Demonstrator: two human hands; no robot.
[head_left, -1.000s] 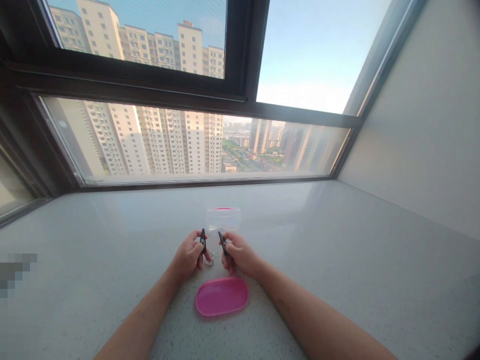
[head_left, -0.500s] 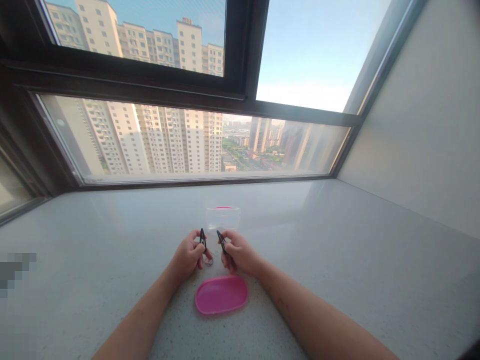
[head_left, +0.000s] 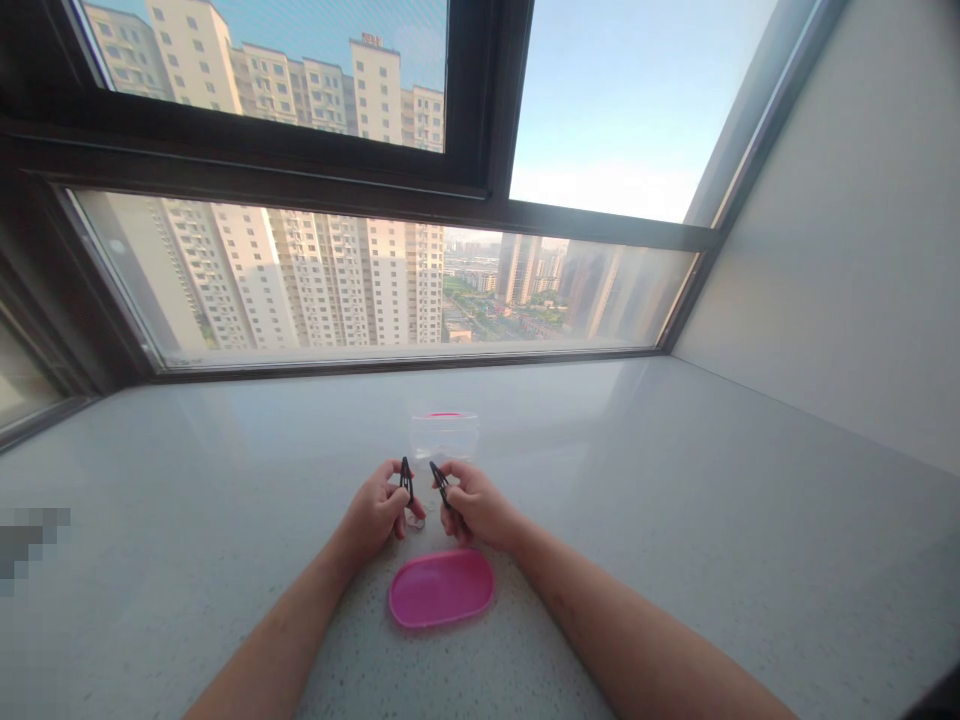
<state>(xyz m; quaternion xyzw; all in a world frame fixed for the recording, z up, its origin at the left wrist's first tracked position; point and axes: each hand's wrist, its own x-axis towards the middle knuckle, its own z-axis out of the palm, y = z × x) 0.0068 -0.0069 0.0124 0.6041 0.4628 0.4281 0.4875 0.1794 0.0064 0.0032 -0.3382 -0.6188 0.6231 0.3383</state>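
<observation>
My left hand (head_left: 377, 512) pinches a black snap hair clip (head_left: 406, 478), held upright between thumb and fingers. My right hand (head_left: 474, 505) grips a second black hair clip (head_left: 439, 481), tilted toward the left one; the two clips are close but apart. Just beyond both hands stands a small clear plastic container (head_left: 444, 437) with a pink base. A pink oval lid (head_left: 442, 588) lies flat on the sill between my forearms. A small pale ring-like item (head_left: 417, 521) rests on the sill between my hands.
The hands work on a wide white speckled window sill (head_left: 675, 480). A dark-framed window (head_left: 480, 200) runs along the back. A white wall (head_left: 840, 280) rises on the right.
My right hand has tilted its hair clip slightly further to the left, nearer the other clip. The left hand stays put.
</observation>
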